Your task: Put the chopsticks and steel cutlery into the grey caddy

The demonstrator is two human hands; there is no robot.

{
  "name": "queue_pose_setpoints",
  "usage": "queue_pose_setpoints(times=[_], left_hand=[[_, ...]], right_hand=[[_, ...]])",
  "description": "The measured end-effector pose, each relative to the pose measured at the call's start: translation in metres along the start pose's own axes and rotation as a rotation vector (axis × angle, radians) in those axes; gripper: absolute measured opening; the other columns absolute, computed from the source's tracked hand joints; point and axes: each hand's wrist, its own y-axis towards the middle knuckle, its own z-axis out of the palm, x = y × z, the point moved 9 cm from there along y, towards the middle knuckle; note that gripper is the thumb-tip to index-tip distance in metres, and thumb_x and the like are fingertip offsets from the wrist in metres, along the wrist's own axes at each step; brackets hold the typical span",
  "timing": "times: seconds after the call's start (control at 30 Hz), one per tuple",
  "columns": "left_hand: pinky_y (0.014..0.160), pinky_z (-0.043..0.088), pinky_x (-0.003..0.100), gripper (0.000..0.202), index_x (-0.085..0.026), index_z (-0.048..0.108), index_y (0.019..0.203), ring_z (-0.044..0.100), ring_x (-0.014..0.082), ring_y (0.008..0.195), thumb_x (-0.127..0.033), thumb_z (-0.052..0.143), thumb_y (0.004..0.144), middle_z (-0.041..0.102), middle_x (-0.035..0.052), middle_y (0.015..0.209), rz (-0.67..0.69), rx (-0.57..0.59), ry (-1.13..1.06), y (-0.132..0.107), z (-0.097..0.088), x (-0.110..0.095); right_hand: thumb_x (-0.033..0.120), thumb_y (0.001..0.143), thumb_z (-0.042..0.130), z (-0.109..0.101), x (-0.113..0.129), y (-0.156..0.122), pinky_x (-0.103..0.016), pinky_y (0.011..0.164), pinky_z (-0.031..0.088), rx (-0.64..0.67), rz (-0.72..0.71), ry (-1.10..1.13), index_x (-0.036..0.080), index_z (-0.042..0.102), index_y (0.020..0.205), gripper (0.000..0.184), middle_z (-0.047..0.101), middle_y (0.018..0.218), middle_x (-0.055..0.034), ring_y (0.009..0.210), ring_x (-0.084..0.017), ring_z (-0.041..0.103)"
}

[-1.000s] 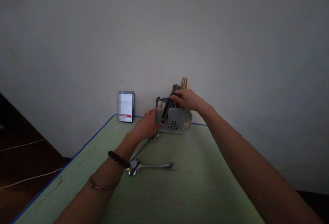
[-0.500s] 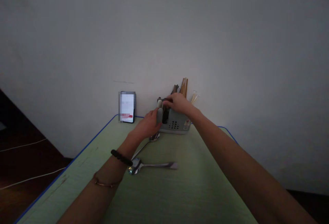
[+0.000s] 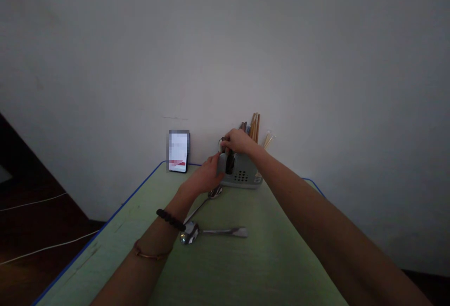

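Observation:
A grey plastic cutlery holder (image 3: 244, 175) stands at the far end of the green table (image 3: 246, 268), against the wall. Wooden chopsticks (image 3: 256, 125) and other utensils stick up from it. My left hand (image 3: 204, 177) rests against the holder's left side, fingers curled on its edge. My right hand (image 3: 238, 141) is over the holder's left compartment, fingers closed on a dark utensil handle there. Two metal spoons lie on the table: one spoon (image 3: 211, 232) in the middle, another spoon (image 3: 207, 198) partly under my left hand.
A phone (image 3: 178, 151) with a lit screen leans upright against the wall left of the holder. The table has a blue edge. White cables (image 3: 38, 247) run across the dark floor at the left. A frame corner shows at the top left of the wall.
My right hand has moved left from the holder's middle to its left compartment. The left hand stays on the holder's side. The camera has tilted a little.

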Motion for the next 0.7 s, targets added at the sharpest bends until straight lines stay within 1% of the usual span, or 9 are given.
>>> queue_pose_setpoints(times=[0.07,0.13,0.2,0.23,0.3,0.37,0.47,0.57,0.7], left_hand=[[0.105,0.037,0.042,0.066,-0.01,0.025,0.139,0.045,0.0268,0.126,-0.026,0.051,0.081,0.042,0.0216,0.139,0.003,0.019,-0.02,0.0,0.001,0.003],[0.106,0.037,0.042,0.069,-0.007,0.023,0.14,0.046,0.0275,0.126,-0.027,0.051,0.081,0.039,0.0233,0.141,-0.002,0.034,-0.041,-0.001,0.002,0.006],[0.106,0.036,0.042,0.07,-0.005,0.023,0.141,0.043,0.0283,0.128,-0.028,0.051,0.081,0.038,0.0238,0.142,-0.004,0.041,-0.054,-0.001,0.002,0.007],[0.107,0.036,0.043,0.07,-0.005,0.023,0.141,0.042,0.0287,0.129,-0.027,0.051,0.081,0.038,0.0238,0.141,-0.005,0.041,-0.057,-0.001,0.002,0.007],[0.107,0.035,0.043,0.071,-0.004,0.023,0.141,0.043,0.0293,0.129,-0.027,0.051,0.08,0.039,0.024,0.14,-0.003,0.036,-0.063,-0.001,0.001,0.005],[0.106,0.037,0.044,0.073,-0.005,0.02,0.142,0.045,0.0294,0.126,-0.027,0.052,0.08,0.04,0.0235,0.14,-0.005,0.036,-0.078,-0.001,0.0,0.002],[0.105,0.038,0.044,0.073,-0.009,0.019,0.144,0.047,0.029,0.125,-0.027,0.052,0.08,0.039,0.0212,0.142,-0.011,0.044,-0.091,-0.002,-0.002,0.0],[0.107,0.036,0.044,0.071,-0.01,0.022,0.143,0.044,0.0284,0.128,-0.027,0.052,0.081,0.04,0.02,0.142,-0.003,0.036,-0.083,-0.002,-0.003,0.0],[0.106,0.036,0.044,0.069,-0.007,0.024,0.142,0.046,0.0281,0.126,-0.03,0.049,0.082,0.041,0.0211,0.141,-0.002,0.056,-0.082,0.0,-0.001,0.005]], right_hand=[[0.024,0.087,0.054,-0.003,0.001,0.0,-0.02,0.058,0.045,-0.002,-0.016,0.062,0.012,0.07,0.08,0.022,0.071,0.067,-0.0063,0.056,-0.011,0.062],[0.026,0.091,0.049,-0.003,-0.002,-0.002,-0.018,0.054,0.044,0.01,-0.025,0.188,0.012,0.068,0.086,0.024,0.07,0.066,-0.0044,0.05,-0.009,0.06],[0.025,0.091,0.049,0.001,-0.003,-0.006,-0.017,0.052,0.043,0.045,-0.045,0.3,0.011,0.066,0.086,0.023,0.069,0.065,-0.0036,0.049,-0.008,0.059],[0.025,0.09,0.05,0.003,-0.002,-0.007,-0.017,0.053,0.043,0.064,-0.073,0.315,0.011,0.066,0.084,0.022,0.069,0.066,-0.0036,0.051,-0.007,0.059],[0.024,0.088,0.053,0.006,0.004,-0.009,-0.017,0.056,0.042,0.073,-0.146,0.241,0.011,0.067,0.079,0.022,0.07,0.069,-0.0043,0.057,-0.008,0.06],[0.025,0.086,0.054,0.007,0.008,-0.007,-0.019,0.06,0.042,0.039,-0.168,0.091,0.012,0.069,0.078,0.022,0.072,0.076,-0.0062,0.064,-0.011,0.062],[0.025,0.083,0.054,0.004,0.004,0.0,-0.023,0.065,0.044,-0.028,-0.077,-0.085,0.01,0.072,0.084,0.023,0.072,0.083,-0.0125,0.074,-0.017,0.064],[0.024,0.082,0.05,-0.002,0.001,0.005,-0.027,0.07,0.045,-0.072,-0.022,-0.122,0.007,0.072,0.089,0.028,0.072,0.088,-0.0181,0.081,-0.022,0.065],[0.024,0.085,0.044,-0.019,-0.002,0.006,-0.027,0.076,0.045,-0.189,0.031,-0.112,0.008,0.071,0.094,0.032,0.071,0.095,-0.0177,0.087,-0.022,0.065]])
